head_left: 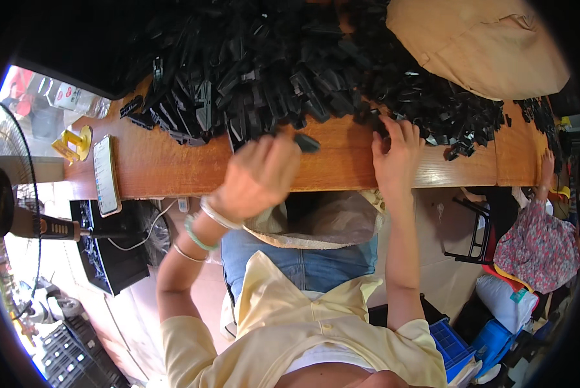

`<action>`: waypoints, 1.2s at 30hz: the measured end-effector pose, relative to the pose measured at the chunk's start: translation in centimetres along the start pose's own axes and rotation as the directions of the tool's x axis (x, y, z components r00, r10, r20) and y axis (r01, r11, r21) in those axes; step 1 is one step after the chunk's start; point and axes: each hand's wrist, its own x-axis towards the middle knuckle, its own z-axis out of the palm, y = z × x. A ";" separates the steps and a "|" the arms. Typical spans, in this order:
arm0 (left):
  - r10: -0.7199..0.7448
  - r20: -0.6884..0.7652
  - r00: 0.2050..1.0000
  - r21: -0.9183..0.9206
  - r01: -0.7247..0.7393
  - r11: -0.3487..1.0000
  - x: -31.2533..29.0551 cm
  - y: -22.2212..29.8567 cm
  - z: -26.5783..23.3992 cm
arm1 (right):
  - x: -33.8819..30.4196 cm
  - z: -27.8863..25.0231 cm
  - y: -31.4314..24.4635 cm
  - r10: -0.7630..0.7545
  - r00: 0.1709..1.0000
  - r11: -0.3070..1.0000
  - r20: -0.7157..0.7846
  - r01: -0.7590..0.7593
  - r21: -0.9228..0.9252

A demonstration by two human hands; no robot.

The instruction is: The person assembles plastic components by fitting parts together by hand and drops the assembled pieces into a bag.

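Note:
A big heap of small black plastic parts (290, 64) covers the far side of a wooden table (173, 168). My left hand (257, 178), blurred, holds one black part (307, 142) near the table's front edge. At the heap's near edge my right hand (396, 155) lies on the wood, its fingers spread and touching the parts. A sack or bag (322, 223) hangs open below the table edge over my lap.
A phone (107, 176) lies at the table's left end beside a yellow tape holder (73, 143). A tan cloth bag (484, 42) rests at the back right. A fan (11, 207) stands on the left. Another person in a flowered top (539, 242) sits at the right. Blue crates (471, 343) stand on the floor.

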 end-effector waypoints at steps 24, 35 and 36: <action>-0.290 0.301 0.908 -0.562 0.415 0.716 -0.1 4.0 2.0 | -3.4 -2.1 -1.2 0.136 0.969 0.757 0.206 -0.236 0.609; -0.270 0.349 0.897 -0.563 0.432 0.705 0.7 2.2 4.1 | -4.5 -3.4 -1.4 0.095 0.926 0.623 0.364 -0.341 0.704; -0.290 0.352 0.890 -0.578 0.450 0.681 0.8 2.2 3.9 | -4.6 -3.1 -1.3 0.110 0.915 0.620 0.388 -0.368 0.693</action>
